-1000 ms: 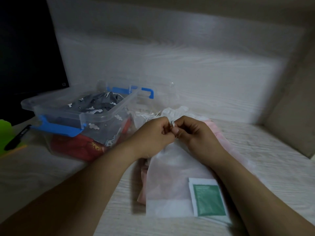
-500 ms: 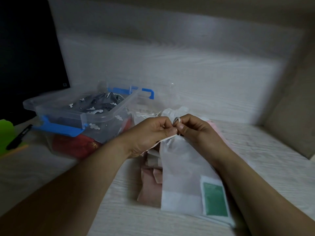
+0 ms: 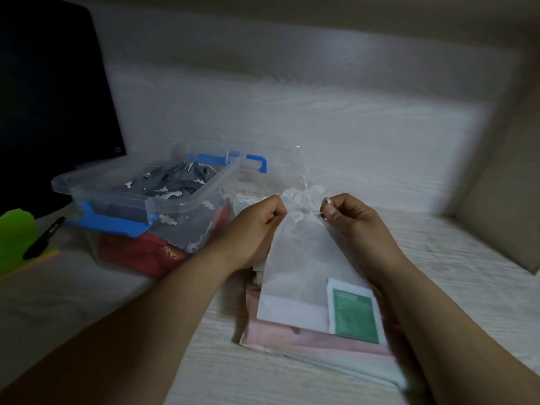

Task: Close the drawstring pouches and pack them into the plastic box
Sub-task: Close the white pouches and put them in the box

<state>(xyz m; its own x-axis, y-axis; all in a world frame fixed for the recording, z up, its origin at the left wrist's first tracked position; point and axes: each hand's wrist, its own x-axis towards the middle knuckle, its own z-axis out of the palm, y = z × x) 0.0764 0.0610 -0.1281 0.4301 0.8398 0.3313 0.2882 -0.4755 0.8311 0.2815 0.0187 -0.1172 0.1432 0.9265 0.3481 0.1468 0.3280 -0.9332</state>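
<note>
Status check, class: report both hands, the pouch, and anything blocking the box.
Left hand and right hand each pinch a drawstring. White pouch neck gathered, lying on pink pouches. Plastic box open, unobstructed.

pouch [image 3: 304, 258]: sheer matt cloth | box [image 3: 187, 200]: clear glossy plastic | table [image 3: 455, 258]: pale woodgrain

White sheer drawstring pouch [image 3: 304, 258]: lying on a pale wood-grain table [image 3: 117, 302], neck gathered, a green-and-white sachet [image 3: 355, 314] visible at its lower right corner. Left hand [image 3: 257, 226]: fist closed on the cord at the neck's left side. Right hand [image 3: 347, 217]: thumb and forefinger pinching the cord at the right side. Pink pouches [image 3: 306, 340]: stacked flat beneath the white one. Clear plastic box [image 3: 152, 206] with blue latches: to the left, holding a grey patterned pouch [image 3: 169, 185] above a red one [image 3: 140, 255]. Black pen [image 3: 43, 238]: far left, resting on a green item [image 3: 14, 238].
</note>
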